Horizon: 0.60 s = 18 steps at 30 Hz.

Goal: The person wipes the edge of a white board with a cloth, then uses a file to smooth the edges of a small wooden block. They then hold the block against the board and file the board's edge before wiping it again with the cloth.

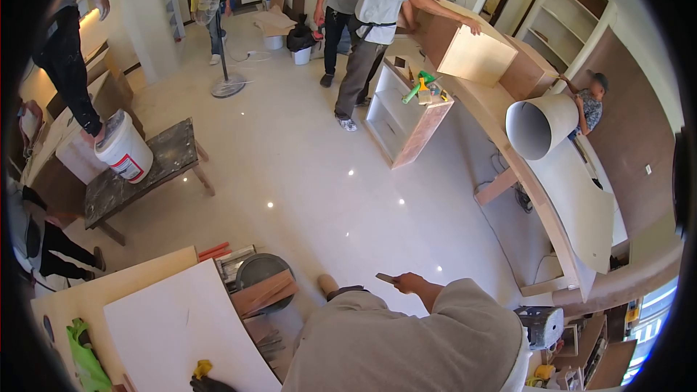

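Observation:
My right hand reaches out from the grey sleeve with its fingers closed around one end of a short flat strip. The strip points left, above the pale floor; it is too small for me to tell its kind. My own grey shirt fills the bottom middle, and a tan shoe shows just beyond it. My left hand does not show. To the left, a white sheet lies on a wooden board. At its lower edge is a dark item with a yellow part, cut off by the frame.
A dark round tub with wood offcuts stands beside the board. Someone stands on a white bucket set on a low bench. A long curved counter runs along the right, with people handling a wooden box there. A fan stands further back.

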Available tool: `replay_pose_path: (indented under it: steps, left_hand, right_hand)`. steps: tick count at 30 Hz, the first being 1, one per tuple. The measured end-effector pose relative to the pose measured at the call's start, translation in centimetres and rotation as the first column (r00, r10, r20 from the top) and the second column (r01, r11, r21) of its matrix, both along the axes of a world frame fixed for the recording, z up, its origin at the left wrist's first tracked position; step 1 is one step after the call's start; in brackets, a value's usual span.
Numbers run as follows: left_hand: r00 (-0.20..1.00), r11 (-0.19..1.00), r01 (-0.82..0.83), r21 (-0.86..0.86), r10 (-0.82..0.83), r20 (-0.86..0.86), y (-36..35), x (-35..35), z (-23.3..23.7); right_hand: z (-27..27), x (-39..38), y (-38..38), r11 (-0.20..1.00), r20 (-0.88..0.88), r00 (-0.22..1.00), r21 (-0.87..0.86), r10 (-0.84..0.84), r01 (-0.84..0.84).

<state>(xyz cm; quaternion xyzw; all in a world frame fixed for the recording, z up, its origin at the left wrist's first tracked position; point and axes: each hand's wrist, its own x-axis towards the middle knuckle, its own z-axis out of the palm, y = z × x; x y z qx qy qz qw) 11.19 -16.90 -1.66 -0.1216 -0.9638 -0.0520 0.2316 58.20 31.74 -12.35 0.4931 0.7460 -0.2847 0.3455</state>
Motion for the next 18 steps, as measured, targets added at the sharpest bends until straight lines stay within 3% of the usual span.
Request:
replay_pose_path:
  steps: [2, 6, 9, 14, 18]
  left_hand:
    - [0.989, 0.989, -0.137, -0.052, 0.135, -0.056, -0.9, -1.2, -0.1]
    - [0.916, 0.917, -0.382, -0.113, 0.36, -0.177, -1.7, -5.6, -1.2]
    - [0.886, 0.896, -0.408, -0.177, 0.341, -0.316, -2.3, -8.0, -2.3]
    - [0.866, 0.863, -0.499, -0.079, 0.5, -0.007, -3.1, -11.4, -3.3]
    - [0.894, 0.894, -0.447, -0.035, 0.448, -0.002, -3.0, -12.0, -3.7]
  right_hand:
    - [0.7, -0.7, -0.1, 0.999, 0.013, 0.999, -0.017, -0.032, 0.032]
    - [0.9, -4.0, -0.1, 0.996, -0.173, 0.983, 0.056, -0.065, 0.076]
    - [1.6, -6.9, 0.3, 0.988, -0.285, 0.953, 0.077, -0.106, 0.133]
    - [2.1, -9.2, 0.9, 0.991, -0.359, 0.93, 0.078, -0.075, 0.11]
    - [0.1, -7.6, 0.7, 0.996, -0.301, 0.953, 0.073, -0.036, 0.061]
